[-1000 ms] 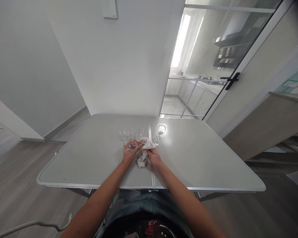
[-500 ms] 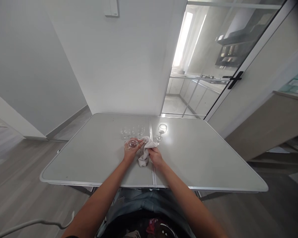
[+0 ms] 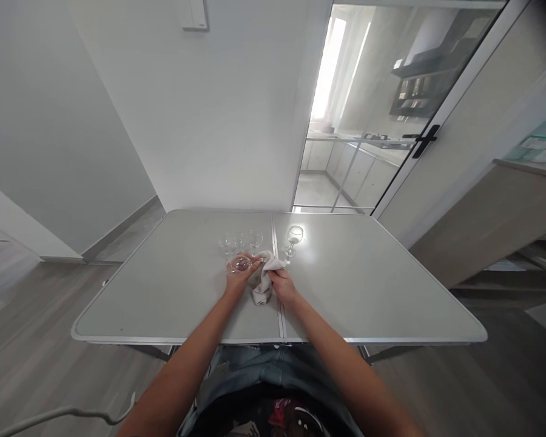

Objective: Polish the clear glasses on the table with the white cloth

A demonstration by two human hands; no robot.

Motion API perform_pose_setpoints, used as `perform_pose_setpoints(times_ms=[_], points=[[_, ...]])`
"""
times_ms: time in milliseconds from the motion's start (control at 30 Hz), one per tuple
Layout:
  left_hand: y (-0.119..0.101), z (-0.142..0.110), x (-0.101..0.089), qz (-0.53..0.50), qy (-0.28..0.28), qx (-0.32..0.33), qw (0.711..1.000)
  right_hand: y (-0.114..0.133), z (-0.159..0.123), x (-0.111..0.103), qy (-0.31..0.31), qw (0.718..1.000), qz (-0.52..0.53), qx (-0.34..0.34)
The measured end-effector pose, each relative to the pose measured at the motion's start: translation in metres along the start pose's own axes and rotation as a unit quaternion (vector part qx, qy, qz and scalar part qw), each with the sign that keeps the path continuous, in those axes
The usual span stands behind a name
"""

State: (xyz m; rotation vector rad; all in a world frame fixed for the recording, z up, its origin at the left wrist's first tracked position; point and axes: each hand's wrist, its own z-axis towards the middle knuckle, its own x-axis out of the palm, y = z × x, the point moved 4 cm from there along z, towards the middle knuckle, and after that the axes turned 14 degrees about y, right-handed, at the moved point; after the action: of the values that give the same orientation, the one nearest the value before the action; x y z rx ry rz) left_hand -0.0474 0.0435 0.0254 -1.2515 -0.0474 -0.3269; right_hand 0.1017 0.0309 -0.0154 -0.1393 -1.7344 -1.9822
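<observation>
A clear stemmed glass [image 3: 240, 264] lies sideways in my left hand [image 3: 237, 279], whose fingers are closed round its bowl. Its foot end points right, into a pale cloth [image 3: 262, 285]. My right hand [image 3: 282, 284] grips that cloth, which wraps the foot and hangs down toward the table. Part of the stem and foot is covered by cloth and fingers. Just beyond my hands stand several more clear glasses [image 3: 255, 240] in a group on the left. Another stemmed glass [image 3: 294, 239] stands upright by itself, right of the table's seam.
The grey folding table [image 3: 368, 291] has a metal rim and a seam [image 3: 282, 321] down its middle. Behind it are a white wall [image 3: 227, 121] and a glass-paned door [image 3: 359, 121]. A wooden shelf unit [image 3: 477, 212] stands at right; a pale cable [image 3: 73, 411] shows at lower left.
The camera view has shifted slightly. Both hands keep their hold on the glass and the cloth, with little visible movement; the standing glasses remain in place.
</observation>
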Motion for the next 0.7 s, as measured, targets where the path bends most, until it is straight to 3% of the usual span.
perform_pose_setpoints(times_ms=[133, 333, 600, 700], points=[[-0.006, 0.0, -0.002, 0.013, -0.035, 0.018, 0.999, 0.004, 0.0, 0.001, 0.002, 1.0, -0.007, -0.016], [-0.002, -0.003, 0.009, -0.008, 0.05, -0.042, 0.998, 0.018, -0.001, 0.002, -0.022, 0.999, 0.041, -0.026], [-0.007, -0.001, 0.002, 0.01, -0.005, -0.007, 1.0, 0.01, -0.003, 0.006, 0.0, 1.0, 0.015, 0.003], [-0.005, -0.002, 0.003, 0.001, 0.018, -0.021, 1.0, 0.013, -0.001, 0.006, -0.006, 0.999, 0.03, -0.018]])
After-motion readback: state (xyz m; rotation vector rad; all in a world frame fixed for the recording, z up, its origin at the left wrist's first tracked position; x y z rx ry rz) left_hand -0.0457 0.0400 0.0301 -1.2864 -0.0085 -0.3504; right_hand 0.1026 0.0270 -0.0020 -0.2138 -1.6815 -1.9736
